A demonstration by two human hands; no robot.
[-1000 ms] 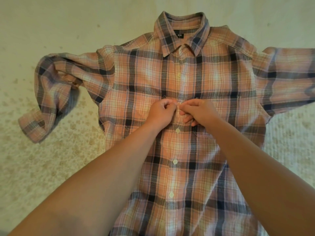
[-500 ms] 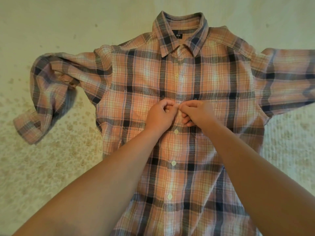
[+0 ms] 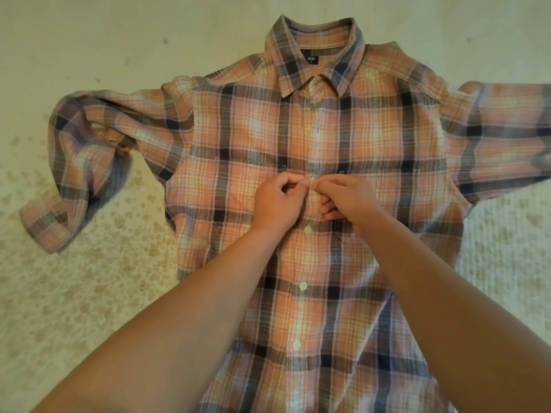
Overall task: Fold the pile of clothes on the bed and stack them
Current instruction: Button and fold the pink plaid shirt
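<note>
A plaid shirt (image 3: 298, 162) in peach, navy and cream lies face up and spread flat on a bed (image 3: 74, 293), its collar (image 3: 316, 55) pointing away from the viewer and its hem running out of the bottom of the picture. A small dark label (image 3: 311, 59) shows inside the collar. The front strip is closed from the chest down, with three white buttons (image 3: 303, 285) in a line below the hands; the part between the hands and the collar shows buttonholes but no buttons.

Both of the person's bare arms reach in from the bottom edge and meet at mid-chest on the strip. The left hand (image 3: 277, 204) has its fingers curled, thumb and forefinger pinching the strip's edge. The right hand (image 3: 347, 198) is also curled, its fingertips pinching the same small fold of cloth, so the two hands touch each other. Whether a button sits between the fingertips cannot be told.

The left sleeve (image 3: 89, 162) bends downward at the elbow, its cuff lying well out to the left side. The right sleeve (image 3: 501, 144) stretches straight out past the right edge.

The bed cover is pale cream with a faint scattered flower print.
</note>
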